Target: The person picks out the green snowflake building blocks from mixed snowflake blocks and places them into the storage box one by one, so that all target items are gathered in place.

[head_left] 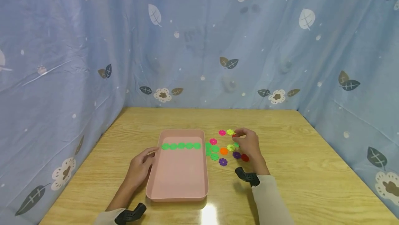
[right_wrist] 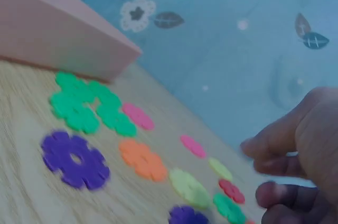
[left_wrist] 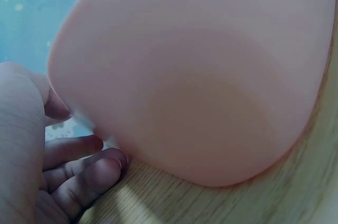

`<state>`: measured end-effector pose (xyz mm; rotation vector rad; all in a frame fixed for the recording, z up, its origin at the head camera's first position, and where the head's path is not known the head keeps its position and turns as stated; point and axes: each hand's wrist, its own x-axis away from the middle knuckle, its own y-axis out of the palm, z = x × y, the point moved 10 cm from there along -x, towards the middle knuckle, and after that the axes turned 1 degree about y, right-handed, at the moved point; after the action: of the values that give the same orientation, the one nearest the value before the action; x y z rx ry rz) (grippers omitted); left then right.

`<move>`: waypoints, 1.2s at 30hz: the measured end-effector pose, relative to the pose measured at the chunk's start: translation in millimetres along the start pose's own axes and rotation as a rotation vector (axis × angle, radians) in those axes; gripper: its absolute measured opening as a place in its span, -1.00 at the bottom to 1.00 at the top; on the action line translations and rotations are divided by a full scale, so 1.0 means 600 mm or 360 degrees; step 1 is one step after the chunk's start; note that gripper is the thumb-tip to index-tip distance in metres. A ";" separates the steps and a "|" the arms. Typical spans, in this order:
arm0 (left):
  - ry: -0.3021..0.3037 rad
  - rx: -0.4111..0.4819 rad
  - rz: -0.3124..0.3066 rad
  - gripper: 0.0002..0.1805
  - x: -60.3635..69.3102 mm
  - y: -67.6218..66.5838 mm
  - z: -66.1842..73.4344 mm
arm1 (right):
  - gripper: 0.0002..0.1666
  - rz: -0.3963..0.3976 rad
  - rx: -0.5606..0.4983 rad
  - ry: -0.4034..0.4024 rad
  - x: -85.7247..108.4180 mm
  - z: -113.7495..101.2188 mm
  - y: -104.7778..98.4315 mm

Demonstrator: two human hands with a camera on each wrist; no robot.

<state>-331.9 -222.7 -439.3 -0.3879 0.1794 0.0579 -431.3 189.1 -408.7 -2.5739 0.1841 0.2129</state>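
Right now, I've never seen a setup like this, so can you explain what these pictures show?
You're seeing no machine, just a person working bare-handed. The wide picture comes from a camera on the head; the other two from one on each wrist. On the wooden table sits a pink tray holding five green flower-shaped pieces in a row. To its right lie loose pieces in green, pink, yellow, orange, purple and red. The left hand touches the tray's left rim. The right hand is over the loose pieces; no piece clearly shows in its grip.
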 end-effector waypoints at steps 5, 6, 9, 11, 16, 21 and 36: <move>-0.0010 0.0010 -0.0004 -0.58 0.000 0.000 0.000 | -0.62 -0.0037 0.0208 0.0072 0.000 0.019 -0.004; -0.0013 0.0017 -0.0008 -0.58 -0.001 0.001 0.000 | -0.60 -0.0043 0.0228 0.0085 0.001 0.022 -0.003; -0.0013 0.0034 -0.0009 -0.58 0.001 0.001 -0.001 | -0.51 -0.0066 0.0263 0.0116 0.001 0.025 0.002; -0.0006 0.0039 -0.0013 -0.58 0.001 0.002 -0.001 | -0.45 -0.0062 0.0279 0.0140 0.001 0.027 0.003; 0.0015 0.0020 -0.0007 -0.58 -0.002 0.002 0.001 | -0.40 -0.0060 0.0320 0.0188 0.003 0.032 0.007; 0.0013 0.0034 0.0001 -0.58 -0.001 0.002 -0.001 | -0.48 -0.0126 0.0432 0.0197 0.001 0.031 0.014; 0.0022 0.0027 0.0004 -0.58 -0.002 0.001 -0.001 | -0.60 -0.0291 0.0625 0.0214 -0.007 0.028 0.021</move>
<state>-333.2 -222.6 -439.9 -0.3712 0.1938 0.0558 -439.3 188.1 -428.6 -2.1968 0.0335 -0.0607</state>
